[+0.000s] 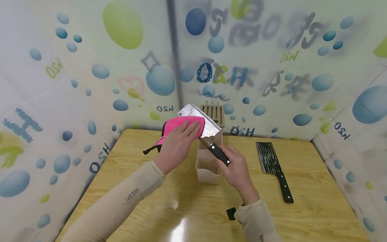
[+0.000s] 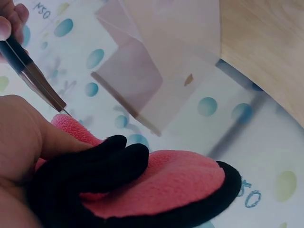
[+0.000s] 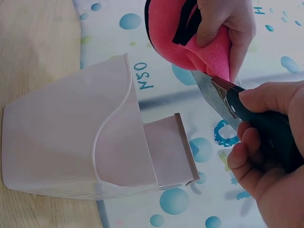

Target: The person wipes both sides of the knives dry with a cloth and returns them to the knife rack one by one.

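My right hand (image 1: 237, 169) grips the black riveted handle of a cleaver (image 1: 219, 154), its broad metal blade slanting up to the left. In my left hand (image 1: 176, 148) is a pink cloth (image 1: 181, 122) with black edging, laid over the blade's face. The right wrist view shows the left thumb pinching the cloth (image 3: 213, 52) near the blade's handle end. Folded cloth (image 2: 175, 175) with a black edge hangs below the thumb in the left wrist view. Much of the blade is hidden under the cloth.
Below the cleaver a pale plastic knife holder (image 1: 208, 176) stands on the wooden table (image 1: 187, 208), a slotted brown top piece (image 1: 213, 114) at its back. A second cleaver (image 1: 270, 159) with a dark streaked blade lies at the right. Patterned sheeting (image 1: 260, 111) rises behind the table.
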`<state>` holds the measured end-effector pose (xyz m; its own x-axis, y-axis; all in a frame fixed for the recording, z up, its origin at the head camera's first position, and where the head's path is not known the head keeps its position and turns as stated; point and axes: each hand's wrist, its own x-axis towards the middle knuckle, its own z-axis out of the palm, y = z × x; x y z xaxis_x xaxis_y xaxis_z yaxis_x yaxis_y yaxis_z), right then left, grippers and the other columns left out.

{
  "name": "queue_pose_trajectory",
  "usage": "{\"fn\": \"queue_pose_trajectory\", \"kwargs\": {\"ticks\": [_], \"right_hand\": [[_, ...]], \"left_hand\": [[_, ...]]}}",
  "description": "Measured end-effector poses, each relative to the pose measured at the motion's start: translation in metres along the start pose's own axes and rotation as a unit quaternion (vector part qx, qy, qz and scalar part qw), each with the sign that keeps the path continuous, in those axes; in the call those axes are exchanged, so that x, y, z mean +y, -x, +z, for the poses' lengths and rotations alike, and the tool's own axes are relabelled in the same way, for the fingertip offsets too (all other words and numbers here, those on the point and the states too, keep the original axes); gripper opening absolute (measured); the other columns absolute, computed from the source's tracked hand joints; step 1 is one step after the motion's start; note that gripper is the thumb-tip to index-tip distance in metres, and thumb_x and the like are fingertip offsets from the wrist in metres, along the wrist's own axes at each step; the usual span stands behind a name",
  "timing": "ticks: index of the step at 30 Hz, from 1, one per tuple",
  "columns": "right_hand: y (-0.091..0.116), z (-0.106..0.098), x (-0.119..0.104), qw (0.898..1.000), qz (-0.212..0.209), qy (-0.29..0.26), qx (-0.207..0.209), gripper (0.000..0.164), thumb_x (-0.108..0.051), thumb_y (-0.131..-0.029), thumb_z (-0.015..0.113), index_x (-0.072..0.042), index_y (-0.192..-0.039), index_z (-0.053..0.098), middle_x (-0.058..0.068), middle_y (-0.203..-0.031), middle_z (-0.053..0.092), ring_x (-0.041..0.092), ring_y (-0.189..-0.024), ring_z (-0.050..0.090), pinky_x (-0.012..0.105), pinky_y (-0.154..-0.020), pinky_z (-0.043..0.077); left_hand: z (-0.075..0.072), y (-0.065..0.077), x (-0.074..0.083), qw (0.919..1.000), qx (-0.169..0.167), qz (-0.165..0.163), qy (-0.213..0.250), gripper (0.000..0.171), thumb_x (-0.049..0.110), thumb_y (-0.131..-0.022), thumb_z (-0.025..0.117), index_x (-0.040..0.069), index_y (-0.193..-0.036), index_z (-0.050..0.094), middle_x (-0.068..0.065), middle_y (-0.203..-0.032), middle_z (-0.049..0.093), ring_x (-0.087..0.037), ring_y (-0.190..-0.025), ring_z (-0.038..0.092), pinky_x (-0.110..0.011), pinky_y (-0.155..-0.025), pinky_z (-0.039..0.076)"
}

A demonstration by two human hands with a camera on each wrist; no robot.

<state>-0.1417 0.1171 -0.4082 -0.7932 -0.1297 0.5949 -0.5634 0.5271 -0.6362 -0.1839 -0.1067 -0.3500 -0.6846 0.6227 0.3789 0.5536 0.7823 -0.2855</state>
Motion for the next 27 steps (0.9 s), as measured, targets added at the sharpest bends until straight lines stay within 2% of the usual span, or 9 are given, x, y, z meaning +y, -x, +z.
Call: {"fn": "queue_pose_trajectory", "kwargs": {"ticks": [5,14,22,27], "right_hand": [[0.002,0.001,0.0,1.0,-0.004,0.001,0.004,0.033,0.004,-0.085,0.079,0.006,-0.117,0.073,0.017,-0.095,0.067,0.02,-0.077,0.056,0.029,-0.062,0.046],[0.002,-0.001,-0.003,1.0,0.012,0.004,-0.013,0.035,0.002,-0.087,0.079,0.005,-0.121,0.072,0.016,-0.099,0.067,0.021,-0.081,0.058,0.031,-0.064,0.049],[0.001,0.0,-0.005,0.999,0.016,0.006,-0.03,0.034,0.0,-0.087,0.079,0.004,-0.12,0.072,0.014,-0.096,0.066,0.02,-0.079,0.056,0.028,-0.063,0.048],[0.002,0.001,-0.005,0.999,0.016,0.001,-0.037,0.034,-0.001,-0.086,0.08,0.003,-0.119,0.073,0.013,-0.096,0.066,0.02,-0.08,0.057,0.034,-0.064,0.054]], "left_hand": [[0.003,-0.001,-0.007,0.9998,-0.008,-0.015,0.014,0.053,0.004,-0.1,0.064,0.003,-0.151,0.052,-0.012,-0.156,0.051,-0.032,-0.142,0.051,-0.041,-0.119,0.041],[0.008,-0.007,-0.022,0.9993,-0.015,-0.032,0.012,0.053,0.002,-0.099,0.065,0.002,-0.15,0.052,-0.013,-0.154,0.053,-0.032,-0.14,0.053,-0.042,-0.116,0.044],[0.01,-0.011,-0.037,0.9962,-0.06,-0.061,0.018,0.054,0.004,-0.101,0.062,0.003,-0.153,0.048,-0.013,-0.157,0.049,-0.032,-0.143,0.049,-0.043,-0.118,0.041],[0.012,-0.013,-0.046,0.9938,-0.076,-0.079,0.018,0.055,0.006,-0.101,0.063,0.004,-0.154,0.047,-0.014,-0.156,0.049,-0.032,-0.143,0.049,-0.043,-0.117,0.042]]}}
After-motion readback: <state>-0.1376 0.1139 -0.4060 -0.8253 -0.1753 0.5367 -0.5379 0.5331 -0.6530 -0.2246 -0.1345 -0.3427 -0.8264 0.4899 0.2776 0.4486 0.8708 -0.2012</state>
